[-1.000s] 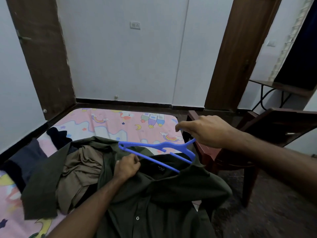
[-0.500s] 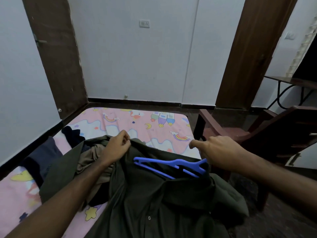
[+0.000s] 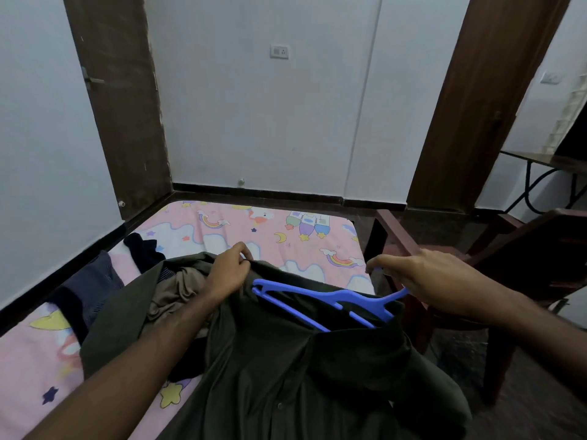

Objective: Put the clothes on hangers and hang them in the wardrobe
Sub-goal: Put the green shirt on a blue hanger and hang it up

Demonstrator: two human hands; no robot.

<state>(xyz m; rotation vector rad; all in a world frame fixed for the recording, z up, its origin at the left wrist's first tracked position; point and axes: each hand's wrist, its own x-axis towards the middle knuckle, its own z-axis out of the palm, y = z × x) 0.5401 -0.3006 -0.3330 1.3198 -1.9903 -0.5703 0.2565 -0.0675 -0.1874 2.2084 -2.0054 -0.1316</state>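
Pinching shirt (image 3: 301,369) collar, left hand (image 3: 229,270); right hand (image 3: 425,281) gripping hanger (image 3: 320,301).

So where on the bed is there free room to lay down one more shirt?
The far end of the pink bedsheet is bare, between the wall skirting and the olive shirt. A smaller bare patch lies at the near left, beside the left forearm. The middle is crowded: the olive shirt with the blue hanger, a tan garment, and dark blue clothes by the left wall.
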